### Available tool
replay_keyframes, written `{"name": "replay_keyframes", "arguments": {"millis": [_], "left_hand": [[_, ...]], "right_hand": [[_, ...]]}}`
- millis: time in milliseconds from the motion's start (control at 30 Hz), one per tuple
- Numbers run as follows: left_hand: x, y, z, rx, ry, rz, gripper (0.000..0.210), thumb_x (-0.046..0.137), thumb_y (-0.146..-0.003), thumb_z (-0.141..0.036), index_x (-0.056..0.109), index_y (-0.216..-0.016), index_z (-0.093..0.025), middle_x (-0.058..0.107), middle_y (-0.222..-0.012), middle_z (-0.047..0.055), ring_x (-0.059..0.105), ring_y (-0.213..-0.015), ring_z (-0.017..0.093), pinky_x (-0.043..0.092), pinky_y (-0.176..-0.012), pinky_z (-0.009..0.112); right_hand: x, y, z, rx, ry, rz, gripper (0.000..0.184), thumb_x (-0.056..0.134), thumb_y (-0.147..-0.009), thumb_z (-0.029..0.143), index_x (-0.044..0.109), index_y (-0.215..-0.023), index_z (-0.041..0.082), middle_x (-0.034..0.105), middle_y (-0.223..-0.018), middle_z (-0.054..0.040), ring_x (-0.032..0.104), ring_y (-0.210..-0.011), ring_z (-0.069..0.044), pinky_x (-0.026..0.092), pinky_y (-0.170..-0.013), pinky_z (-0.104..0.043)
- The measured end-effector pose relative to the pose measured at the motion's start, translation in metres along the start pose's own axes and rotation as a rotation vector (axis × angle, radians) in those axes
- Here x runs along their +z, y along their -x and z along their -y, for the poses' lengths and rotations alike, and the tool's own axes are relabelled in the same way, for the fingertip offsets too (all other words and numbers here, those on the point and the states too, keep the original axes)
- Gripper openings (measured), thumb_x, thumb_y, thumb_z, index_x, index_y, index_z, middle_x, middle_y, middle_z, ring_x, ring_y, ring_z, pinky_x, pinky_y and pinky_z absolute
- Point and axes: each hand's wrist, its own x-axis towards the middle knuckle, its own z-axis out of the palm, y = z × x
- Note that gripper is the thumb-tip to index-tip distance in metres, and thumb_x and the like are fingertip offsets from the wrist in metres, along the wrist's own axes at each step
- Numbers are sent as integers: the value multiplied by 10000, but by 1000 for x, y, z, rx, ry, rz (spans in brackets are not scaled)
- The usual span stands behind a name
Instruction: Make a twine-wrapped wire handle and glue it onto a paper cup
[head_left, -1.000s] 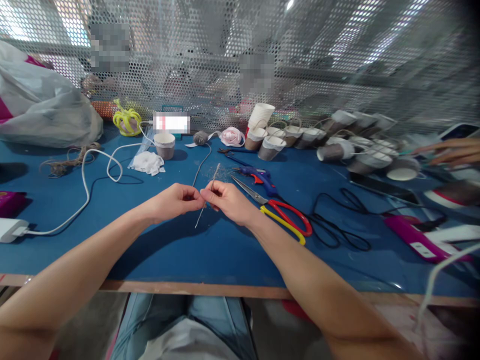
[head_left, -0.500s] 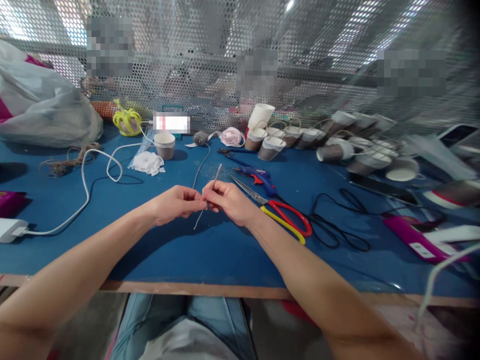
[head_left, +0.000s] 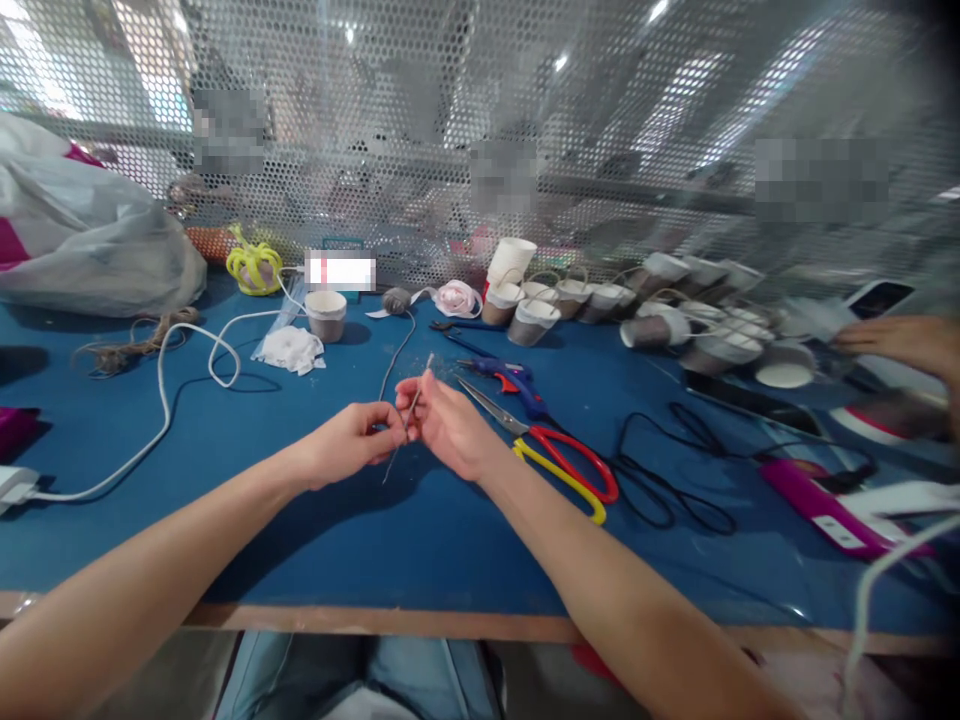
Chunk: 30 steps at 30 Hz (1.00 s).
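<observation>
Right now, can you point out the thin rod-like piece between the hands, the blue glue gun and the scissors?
Thin rod-like piece [head_left: 415, 400], head view: on its upper stretch.
Blue glue gun [head_left: 517, 373], head view: on its blue body.
Scissors [head_left: 523, 429], head view: near where blades meet handles.

Perforated screen [head_left: 360, 150] ran behind the blue tabletop [head_left: 450, 560]. Left: pale plastic bag [head_left: 97, 240] slumped by the screen, yellow ribbed object [head_left: 253, 268] just beside it, brown twine [head_left: 142, 340] tangled in front. White cable [head_left: 163, 385] looped to an adapter [head_left: 15, 488] at the edge. Grey-sided cup [head_left: 325, 318] stood upright near white scraps [head_left: 291, 349]. Pale pink roll [head_left: 459, 298] sat near stacked white cups [head_left: 513, 262]. Scissors [head_left: 514, 422], red and yellow handles, lay in front of a blue glue gun [head_left: 531, 398]. Handled cups crowded back right, one tipped cup [head_left: 649, 332] among them; magenta power strip [head_left: 806, 500] lay nearer.
</observation>
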Motion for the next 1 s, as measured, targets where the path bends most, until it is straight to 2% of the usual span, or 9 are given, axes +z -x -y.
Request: {"name": "replay_keyframes", "arguments": {"millis": [100, 167, 233, 367, 467, 567, 633, 833, 1000], "left_hand": [[0, 2, -5, 64, -78, 5, 166, 507, -750, -300, 482, -701, -144, 422, -563, -53, 332, -500, 59, 248, -477, 198], [-1, 4, -9, 92, -31, 17, 174, 501, -758, -308, 487, -717, -140, 471, -626, -32, 341, -512, 56, 257, -484, 198], [-2, 3, -10, 99, 25, -29, 195, 488, -769, -331, 476, -721, -143, 484, -647, -25, 334, -500, 51, 249, -478, 199], [-4, -1, -4, 49, 8, -201, 201, 482, -776, -353, 447, -731, -161, 369, -530, -73, 292, -456, 50, 218, -455, 193], [-3, -2, 0, 47, -45, -149, 213, 479, -775, -368, 444, -737, -161, 353, -513, -78, 289, -455, 54, 202, -444, 190], [-3, 0, -1, 73, -83, -68, 227, 491, -765, -377, 447, -738, -156, 361, -526, -73, 286, -462, 55, 194, -437, 192], [-4, 1, -3, 93, -76, -54, 232, 482, -771, -383, 441, -736, -157, 365, -538, -69, 288, -467, 55, 194, -437, 191], [-4, -1, 0, 82, -155, -176, 218, 457, -793, -369, 446, -750, -155, 353, -514, -73, 276, -456, 53, 197, -432, 190], [1, -4, 3, 76, -97, -131, 231, 483, -777, -368, 446, -721, -147, 371, -512, -71, 298, -454, 50, 212, -425, 180]], "right_hand": [[-4, 1, -1, -110, 296, -74, 452, 566, -667, 597, 578, -809, 169, 550, -780, -15, 503, -713, -121, 393, -679, -276], [-6, 2, 2, -137, 364, -117, 467, 520, -693, 615, 590, -817, 170, 573, -834, -39, 510, -832, -146, 377, -773, -288], [-7, 2, 7, -77, 237, -111, 520, 439, -716, 658, 586, -810, 168, 579, -833, -56, 522, -842, -163, 396, -765, -300], [-4, 1, 11, 66, -95, -69, 558, 376, -734, 678, 580, -770, 160, 546, -747, -51, 517, -684, -145, 422, -589, -268], [-2, 1, 8, 86, -141, -48, 516, 422, -735, 647, 585, -765, 158, 529, -729, -35, 506, -666, -133, 415, -583, -259], [-1, 2, 5, 6, 39, -60, 412, 566, -698, 559, 598, -795, 159, 545, -783, -36, 507, -743, -138, 408, -634, -258], [-1, 3, 5, -39, 110, -64, 392, 613, -677, 524, 607, -817, 158, 551, -830, -41, 505, -788, -139, 405, -659, -258], [0, 2, 9, 40, -153, -36, 393, 588, -691, 537, 609, -780, 155, 560, -793, -40, 516, -724, -126, 413, -614, -248], [0, 1, 4, 62, -190, -33, 386, 578, -703, 527, 615, -777, 149, 555, -789, -40, 508, -705, -118, 415, -605, -245]]}}
